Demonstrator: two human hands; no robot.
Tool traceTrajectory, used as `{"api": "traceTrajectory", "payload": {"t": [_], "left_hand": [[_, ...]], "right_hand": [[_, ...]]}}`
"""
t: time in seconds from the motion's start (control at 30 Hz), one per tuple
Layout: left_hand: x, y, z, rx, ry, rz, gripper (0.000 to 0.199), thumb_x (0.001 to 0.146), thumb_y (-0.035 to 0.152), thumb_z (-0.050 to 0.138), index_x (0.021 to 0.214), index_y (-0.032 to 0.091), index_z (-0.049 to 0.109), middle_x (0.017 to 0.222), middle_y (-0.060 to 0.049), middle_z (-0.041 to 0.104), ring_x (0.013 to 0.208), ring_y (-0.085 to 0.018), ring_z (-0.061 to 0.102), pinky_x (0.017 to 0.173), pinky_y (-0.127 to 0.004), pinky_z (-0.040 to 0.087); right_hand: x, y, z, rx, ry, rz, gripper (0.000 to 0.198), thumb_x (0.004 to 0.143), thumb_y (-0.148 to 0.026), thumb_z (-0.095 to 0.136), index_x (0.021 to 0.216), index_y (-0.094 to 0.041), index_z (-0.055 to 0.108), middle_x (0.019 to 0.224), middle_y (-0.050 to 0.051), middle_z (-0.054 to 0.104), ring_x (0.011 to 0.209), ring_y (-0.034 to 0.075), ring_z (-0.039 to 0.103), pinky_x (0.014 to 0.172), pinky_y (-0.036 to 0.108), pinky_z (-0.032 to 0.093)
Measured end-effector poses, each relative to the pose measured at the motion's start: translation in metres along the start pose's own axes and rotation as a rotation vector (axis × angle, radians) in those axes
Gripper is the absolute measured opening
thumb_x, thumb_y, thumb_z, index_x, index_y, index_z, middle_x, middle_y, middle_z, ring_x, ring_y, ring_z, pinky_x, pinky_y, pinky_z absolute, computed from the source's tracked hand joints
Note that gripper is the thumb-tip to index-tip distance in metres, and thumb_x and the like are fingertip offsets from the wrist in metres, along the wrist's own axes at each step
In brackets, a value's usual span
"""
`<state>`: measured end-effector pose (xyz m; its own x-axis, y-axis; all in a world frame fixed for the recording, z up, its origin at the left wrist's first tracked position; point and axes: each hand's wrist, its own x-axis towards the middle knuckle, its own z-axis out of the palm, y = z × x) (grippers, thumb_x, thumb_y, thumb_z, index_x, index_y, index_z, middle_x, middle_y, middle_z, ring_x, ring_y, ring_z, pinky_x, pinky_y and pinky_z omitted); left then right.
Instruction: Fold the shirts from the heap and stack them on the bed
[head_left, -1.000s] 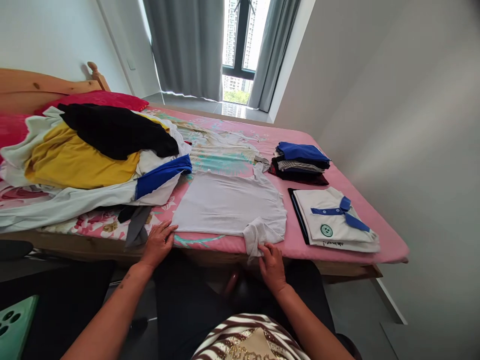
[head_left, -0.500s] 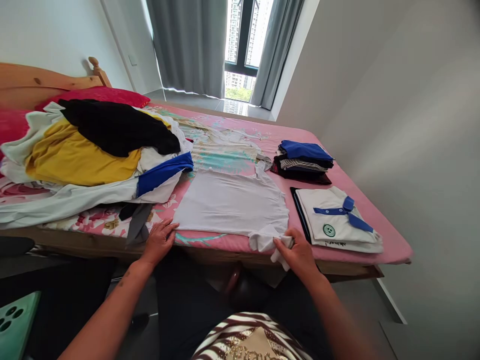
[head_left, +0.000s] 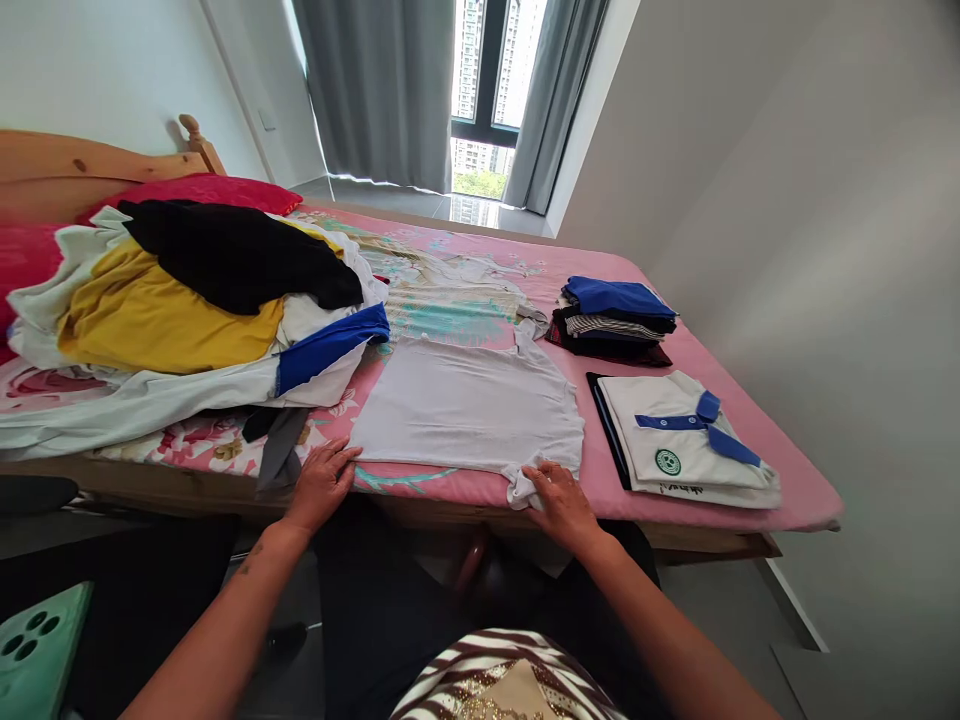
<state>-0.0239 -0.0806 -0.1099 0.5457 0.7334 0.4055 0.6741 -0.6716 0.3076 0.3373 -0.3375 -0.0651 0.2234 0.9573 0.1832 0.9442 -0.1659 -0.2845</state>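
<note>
A white shirt [head_left: 465, 405] lies spread flat near the front edge of the bed. Its hem end faces left and one sleeve points toward the far side. My left hand [head_left: 326, 478] is closed at the near left corner, fingertips on the hem. At the near right, my right hand [head_left: 559, 503] has its fingers over the bunched near sleeve, gripping it against the side of the shirt. Part of that sleeve is hidden under the hand.
Piled clothes [head_left: 172, 315] in yellow, black, white and blue cover the bed's left side. To the right are a folded white polo shirt [head_left: 660, 450] and a folded stack [head_left: 619, 320] topped in blue. A green phone [head_left: 45, 650] shows at lower left.
My right hand has moved left, bringing the near sleeve in from beyond the bed's edge toward the shirt's body. The left hand stays at its corner. The view has shifted slightly.
</note>
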Motion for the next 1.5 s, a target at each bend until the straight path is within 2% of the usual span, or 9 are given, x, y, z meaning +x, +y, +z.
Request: {"api": "traceTrajectory", "payload": {"t": [0.23, 0.33, 0.57, 0.7, 0.87, 1.03, 1.13, 1.33, 1.5], "left_hand": [[0.013, 0.001, -0.018, 0.057, -0.069, -0.007, 0.031, 0.080, 0.026, 0.049, 0.105, 0.023, 0.067, 0.115, -0.008, 0.063, 0.110, -0.025, 0.055, 0.098, -0.040, 0.039], [0.018, -0.001, -0.025, 0.065, -0.099, 0.021, 0.030, 0.080, 0.029, 0.051, 0.104, 0.022, 0.067, 0.114, -0.008, 0.062, 0.110, -0.025, 0.055, 0.097, -0.040, 0.040], [0.032, -0.005, -0.036, -0.086, -0.123, 0.131, 0.025, 0.083, 0.034, 0.049, 0.095, 0.021, 0.067, 0.115, -0.009, 0.062, 0.112, -0.023, 0.054, 0.100, -0.039, 0.039], [0.060, 0.002, -0.042, -0.297, -0.124, -0.034, 0.023, 0.079, 0.038, 0.050, 0.088, 0.022, 0.065, 0.108, -0.004, 0.066, 0.107, -0.022, 0.057, 0.098, -0.034, 0.041], [0.127, 0.006, -0.031, -0.407, -0.171, -0.338, 0.033, 0.077, 0.046, 0.047, 0.089, 0.021, 0.064, 0.082, -0.001, 0.068, 0.078, -0.019, 0.061, 0.068, -0.025, 0.045], [0.168, 0.004, -0.002, -0.368, -0.188, -0.505, 0.033, 0.068, 0.047, 0.057, 0.078, 0.018, 0.067, 0.075, -0.004, 0.069, 0.071, -0.020, 0.060, 0.060, -0.025, 0.041], [0.166, 0.001, 0.008, -0.399, -0.215, -0.545, 0.039, 0.065, 0.052, 0.060, 0.076, 0.016, 0.067, 0.072, -0.005, 0.068, 0.066, -0.019, 0.060, 0.057, -0.025, 0.041], [0.150, -0.012, 0.000, -0.693, -0.348, -0.677, 0.066, 0.051, 0.055, 0.076, 0.102, 0.014, 0.063, 0.071, 0.000, 0.065, 0.055, -0.012, 0.054, 0.047, -0.022, 0.039], [0.144, -0.013, -0.008, -0.807, -0.429, -0.744, 0.058, 0.048, 0.047, 0.081, 0.092, 0.016, 0.061, 0.056, 0.004, 0.057, 0.043, -0.009, 0.048, 0.039, -0.020, 0.033]], "right_hand": [[-0.003, 0.014, 0.005, 0.054, 0.048, -0.045, 0.036, 0.078, -0.014, 0.052, 0.111, -0.026, 0.063, 0.114, 0.009, 0.055, 0.105, 0.026, 0.050, 0.091, 0.041, 0.044], [-0.004, 0.015, 0.003, 0.111, 0.122, -0.063, 0.036, 0.079, -0.012, 0.047, 0.111, -0.022, 0.061, 0.120, 0.009, 0.055, 0.113, 0.026, 0.047, 0.098, 0.042, 0.041], [0.003, 0.018, -0.012, 0.116, 0.125, -0.061, 0.035, 0.079, -0.011, 0.043, 0.110, -0.019, 0.057, 0.110, 0.008, 0.059, 0.104, 0.024, 0.053, 0.091, 0.038, 0.045], [0.031, 0.025, -0.039, 0.010, 0.111, -0.078, 0.035, 0.077, -0.010, 0.045, 0.108, -0.020, 0.058, 0.107, 0.008, 0.061, 0.100, 0.024, 0.054, 0.086, 0.035, 0.045], [0.107, 0.041, -0.067, -0.115, 0.091, -0.073, 0.028, 0.078, -0.016, 0.049, 0.104, -0.019, 0.060, 0.104, 0.010, 0.061, 0.098, 0.025, 0.054, 0.083, 0.034, 0.043], [0.160, 0.069, -0.059, -0.144, 0.314, 0.099, 0.059, 0.078, -0.039, 0.060, 0.131, -0.017, 0.044, 0.132, 0.016, 0.046, 0.120, 0.032, 0.040, 0.096, 0.044, 0.035], [0.146, 0.087, -0.047, -0.037, 0.351, 0.167, 0.043, 0.082, -0.040, 0.054, 0.118, -0.016, 0.054, 0.117, 0.015, 0.055, 0.111, 0.029, 0.047, 0.095, 0.042, 0.036], [0.083, 0.109, -0.028, 0.342, 0.076, 0.505, 0.033, 0.080, -0.047, 0.052, 0.092, -0.018, 0.062, 0.071, 0.002, 0.059, 0.065, 0.016, 0.055, 0.061, 0.028, 0.042], [0.073, 0.108, -0.023, 0.823, -0.122, 0.720, 0.032, 0.078, -0.044, 0.057, 0.096, -0.018, 0.054, 0.050, -0.007, 0.047, 0.038, 0.009, 0.041, 0.038, 0.020, 0.028]]}}
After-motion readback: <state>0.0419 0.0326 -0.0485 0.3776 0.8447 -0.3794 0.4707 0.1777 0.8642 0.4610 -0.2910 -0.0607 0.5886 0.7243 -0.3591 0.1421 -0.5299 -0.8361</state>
